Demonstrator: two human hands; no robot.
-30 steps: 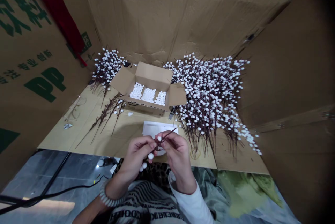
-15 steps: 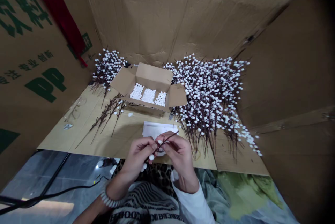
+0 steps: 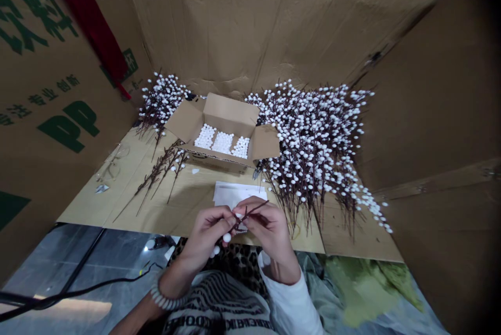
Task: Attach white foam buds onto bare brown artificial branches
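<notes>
In front of my body, my left hand (image 3: pixel 209 233) is closed in a pinch around a dark brown artificial berry branch (image 3: pixel 254 210). White balls (image 3: pixel 226 238) on the branch hang below the left fingers. My right hand (image 3: pixel 270 228) meets it from the other side, thumb and fingers pinched together at a small white ball (image 3: pixel 238 215) beside the twigs. The branch's bare tip runs up across the right fingers. Part of the grip is hidden behind the fingers. Beyond the hands stands an open cardboard box (image 3: pixel 215 160) with white balls inside in three groups.
A large heap of white-berry branches (image 3: pixel 309 142) lies to the right, a smaller bunch (image 3: pixel 162 97) at the back left. Mostly bare twigs (image 3: pixel 156 173) lie left of the box. White paper (image 3: pixel 230 195) is just past my hands. Tall cardboard walls (image 3: pixel 274 27) surround the table.
My right hand has shifted very slightly, and the branch tip has dipped a little. Both hands keep their pinch; everything on the table stays where it was.
</notes>
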